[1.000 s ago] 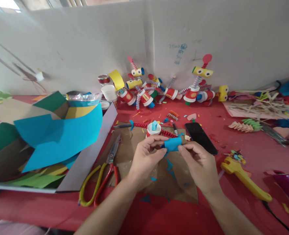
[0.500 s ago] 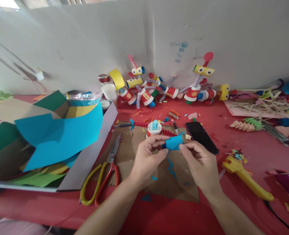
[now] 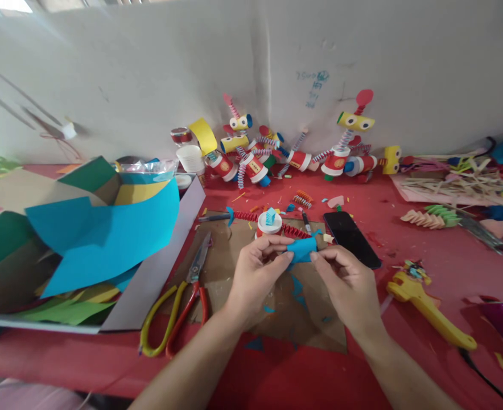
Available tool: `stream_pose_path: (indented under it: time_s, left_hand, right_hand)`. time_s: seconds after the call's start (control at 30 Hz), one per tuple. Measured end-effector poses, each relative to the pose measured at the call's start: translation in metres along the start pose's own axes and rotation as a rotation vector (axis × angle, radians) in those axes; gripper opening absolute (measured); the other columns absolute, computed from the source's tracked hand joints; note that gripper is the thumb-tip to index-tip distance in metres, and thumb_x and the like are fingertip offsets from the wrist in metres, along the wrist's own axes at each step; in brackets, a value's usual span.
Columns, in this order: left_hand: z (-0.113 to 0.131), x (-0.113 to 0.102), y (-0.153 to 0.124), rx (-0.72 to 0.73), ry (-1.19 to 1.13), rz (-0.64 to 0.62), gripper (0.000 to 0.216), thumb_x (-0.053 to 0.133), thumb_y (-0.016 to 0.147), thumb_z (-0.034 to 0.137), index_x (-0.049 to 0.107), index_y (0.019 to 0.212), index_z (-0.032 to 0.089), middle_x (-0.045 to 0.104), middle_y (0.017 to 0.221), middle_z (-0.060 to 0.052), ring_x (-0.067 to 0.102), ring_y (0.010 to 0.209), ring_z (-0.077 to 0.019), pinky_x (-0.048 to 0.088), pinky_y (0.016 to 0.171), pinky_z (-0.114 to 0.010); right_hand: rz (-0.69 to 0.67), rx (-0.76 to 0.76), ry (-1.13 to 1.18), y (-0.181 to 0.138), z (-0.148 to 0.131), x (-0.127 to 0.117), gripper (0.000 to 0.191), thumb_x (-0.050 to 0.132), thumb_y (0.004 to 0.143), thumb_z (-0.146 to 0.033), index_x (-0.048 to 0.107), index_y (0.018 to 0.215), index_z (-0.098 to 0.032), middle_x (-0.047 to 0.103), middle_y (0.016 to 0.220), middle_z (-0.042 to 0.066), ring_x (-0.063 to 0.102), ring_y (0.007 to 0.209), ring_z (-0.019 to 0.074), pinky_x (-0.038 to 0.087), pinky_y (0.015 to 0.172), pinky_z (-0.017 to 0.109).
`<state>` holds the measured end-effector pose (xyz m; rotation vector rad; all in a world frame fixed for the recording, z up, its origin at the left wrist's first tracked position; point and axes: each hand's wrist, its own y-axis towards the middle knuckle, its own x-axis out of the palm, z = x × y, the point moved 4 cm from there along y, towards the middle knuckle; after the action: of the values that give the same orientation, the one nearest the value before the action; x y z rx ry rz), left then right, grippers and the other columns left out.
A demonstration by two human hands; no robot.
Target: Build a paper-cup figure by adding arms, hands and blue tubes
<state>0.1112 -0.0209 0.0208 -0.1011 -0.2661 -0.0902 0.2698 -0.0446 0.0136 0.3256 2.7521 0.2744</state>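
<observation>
A small curled piece of blue paper is pinched between both hands above a brown cardboard sheet. My left hand grips its left end, fingers behind and thumb in front. At the right end, my right hand holds it between thumb and fingertips. Just beyond stands a red and white paper cup figure with folded red paper arms and a light-blue folded strip on top. Blue paper scraps lie on the cardboard below. Scissors with yellow and red handles rest left of my left hand, blades apart.
A box of coloured paper stands at left. Several finished cup figures line the wall. To the right are a black phone, a yellow glue gun with a cord, and a pile of paper strips.
The blue paper has shifted very slightly left and looks rolled a little more in my fingers. Both hands keep their hold; the other things stay in place.
</observation>
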Motion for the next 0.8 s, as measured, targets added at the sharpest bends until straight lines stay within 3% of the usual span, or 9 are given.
stream_pose_path:
  time_s: [0.5, 0.7, 0.8]
  left_hand:
    - [0.0003, -0.0039, -0.0005, 0.055, 0.193, 0.047, 0.016, 0.068, 0.076, 0.02, 0.071, 0.092, 0.018, 0.066, 0.083, -0.002, 0.054, 0.073, -0.0113, 0.042, 0.067, -0.022]
    - [0.0005, -0.0035, -0.0003, 0.077, 0.145, 0.055, 0.021, 0.067, 0.076, 0.018, 0.071, 0.097, 0.018, 0.064, 0.084, -0.002, 0.055, 0.076, -0.012, 0.043, 0.07, -0.023]
    - [0.0021, -0.0025, -0.0004, 0.081, 0.149, 0.046, 0.024, 0.067, 0.075, 0.018, 0.072, 0.099, 0.018, 0.062, 0.08, -0.001, 0.053, 0.071, -0.0112, 0.042, 0.066, -0.022]
  right_hand:
    - [-0.004, -0.029, -0.002, -0.0008, 0.001, 0.0017, 0.022, 0.062, 0.087, -0.036, 0.062, 0.072, -0.021, 0.058, 0.07, -0.001, 0.053, 0.067, 0.0142, 0.043, 0.065, 0.028]
    - [0.008, -0.02, 0.102, 0.0006, 0.0032, 0.0024, 0.019, 0.067, 0.083, -0.035, 0.063, 0.096, -0.022, 0.063, 0.084, 0.001, 0.058, 0.077, 0.0167, 0.047, 0.071, 0.03]
    - [0.0, -0.078, 0.062, 0.0015, 0.0015, 0.0015, 0.015, 0.067, 0.083, -0.032, 0.064, 0.095, -0.023, 0.059, 0.09, 0.002, 0.056, 0.08, 0.0165, 0.046, 0.073, 0.031]
